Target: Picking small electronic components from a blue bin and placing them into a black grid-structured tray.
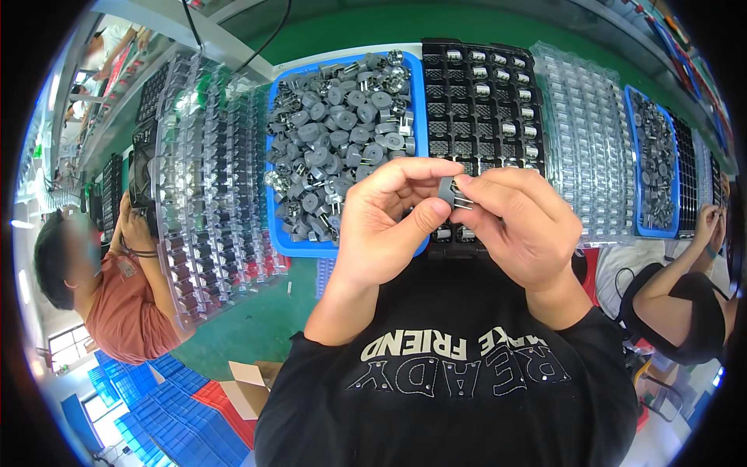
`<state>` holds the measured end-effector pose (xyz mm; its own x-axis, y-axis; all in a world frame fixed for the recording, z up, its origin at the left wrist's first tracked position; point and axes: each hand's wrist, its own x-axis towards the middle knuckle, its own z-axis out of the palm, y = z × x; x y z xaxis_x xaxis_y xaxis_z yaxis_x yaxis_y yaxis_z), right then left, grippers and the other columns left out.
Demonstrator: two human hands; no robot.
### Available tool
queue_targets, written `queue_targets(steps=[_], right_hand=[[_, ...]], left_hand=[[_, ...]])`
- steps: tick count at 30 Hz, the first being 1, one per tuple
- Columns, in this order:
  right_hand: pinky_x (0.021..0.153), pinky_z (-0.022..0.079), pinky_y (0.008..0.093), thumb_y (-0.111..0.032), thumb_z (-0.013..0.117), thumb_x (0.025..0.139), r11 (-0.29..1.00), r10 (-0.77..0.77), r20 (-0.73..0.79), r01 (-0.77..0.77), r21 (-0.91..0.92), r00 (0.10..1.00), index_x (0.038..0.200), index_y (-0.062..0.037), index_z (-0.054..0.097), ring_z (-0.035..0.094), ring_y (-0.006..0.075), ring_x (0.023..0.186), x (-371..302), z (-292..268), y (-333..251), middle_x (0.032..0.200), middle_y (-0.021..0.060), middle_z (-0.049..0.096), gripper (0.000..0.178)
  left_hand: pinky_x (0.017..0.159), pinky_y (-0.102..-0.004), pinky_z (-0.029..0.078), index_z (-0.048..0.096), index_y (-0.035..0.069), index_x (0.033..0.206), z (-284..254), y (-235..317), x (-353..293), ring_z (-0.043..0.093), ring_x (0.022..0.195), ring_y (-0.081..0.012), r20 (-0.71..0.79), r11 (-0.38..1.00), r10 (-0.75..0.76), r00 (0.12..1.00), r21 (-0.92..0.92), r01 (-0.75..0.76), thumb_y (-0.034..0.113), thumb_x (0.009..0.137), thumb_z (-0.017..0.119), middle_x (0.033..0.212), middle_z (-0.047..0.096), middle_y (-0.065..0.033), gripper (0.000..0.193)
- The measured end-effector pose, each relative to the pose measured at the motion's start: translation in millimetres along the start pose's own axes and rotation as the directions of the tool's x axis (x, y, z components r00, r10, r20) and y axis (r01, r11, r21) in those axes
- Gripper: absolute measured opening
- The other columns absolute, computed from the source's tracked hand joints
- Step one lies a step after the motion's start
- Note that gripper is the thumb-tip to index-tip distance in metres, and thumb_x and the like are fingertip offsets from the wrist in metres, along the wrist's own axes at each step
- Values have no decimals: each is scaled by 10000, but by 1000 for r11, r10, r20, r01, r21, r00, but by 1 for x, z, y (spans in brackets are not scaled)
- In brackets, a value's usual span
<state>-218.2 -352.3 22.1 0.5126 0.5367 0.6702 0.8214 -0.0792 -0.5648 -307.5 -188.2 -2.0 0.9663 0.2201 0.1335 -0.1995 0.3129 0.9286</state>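
Over the front edge of the black tray, my left hand (381, 222) pinches a small grey round part with metal pins (446, 191) between thumb and fingers. Its pins point to the right, toward my right hand (521, 222). The thumb and fingertips of that hand close on the part's right side, where a small brass-coloured bit shows. Whether this bit is separate or belongs to the part, I cannot tell. Behind my left hand stands a blue bin (272, 214) heaped with similar grey parts (334, 124). The black compartment tray (440, 109) holds several silvery pieces in its cells.
Clear plastic trays stand at the right (587, 140) and left (210, 171) of the bench. Farther right is another blue bin (673, 222) of grey parts. One co-worker (128, 303) sits at the left, another (677, 303) at the right. Blue crates (171, 412) and an open cardboard box (247, 389) lie behind.
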Motion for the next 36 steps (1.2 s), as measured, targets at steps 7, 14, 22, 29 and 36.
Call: queue_targets(steps=[7,14,22,29,36], right_hand=[[784,567,292,39,772,818,647,496,166,-491,583,852,957,45,664,669,164,884,-8,-1,21,1001,119,668,177],[720,523,359,-49,699,843,872,444,140,-391,-296,885,895,-10,663,666,256,776,37,-12,105,826,130,670,73],[800,540,489,-89,701,814,730,501,233,-262,-631,834,854,-62,673,671,381,929,45,-15,169,956,168,671,56],[912,522,453,-133,748,801,804,419,146,-292,-517,896,926,-66,724,640,358,1027,28,-26,170,992,146,653,144],[896,547,444,-227,768,829,409,679,-266,-653,-637,684,1054,-31,732,698,365,1006,24,-145,215,1033,206,730,300]], left_hand=[[874,-304,553,641,-41,1202,9,4,15,676,992,-167,-17,970,-5,1000,242,8,-27,885,711,1100,700,-128,325],[955,-458,513,709,41,1149,-53,19,101,643,1110,-376,-68,136,182,981,990,44,184,846,733,1148,699,-191,336],[945,-465,536,715,37,1129,-79,0,173,664,1092,-368,-180,-193,-55,982,967,166,327,809,760,1118,705,-217,434],[922,-468,536,723,0,1023,-87,4,187,682,1052,-395,-269,-219,-109,957,945,241,266,739,719,1086,712,-252,389],[909,-413,538,744,12,1017,-91,-1,190,703,1015,-364,-354,-66,-93,931,935,349,211,730,734,1056,731,-224,350]])
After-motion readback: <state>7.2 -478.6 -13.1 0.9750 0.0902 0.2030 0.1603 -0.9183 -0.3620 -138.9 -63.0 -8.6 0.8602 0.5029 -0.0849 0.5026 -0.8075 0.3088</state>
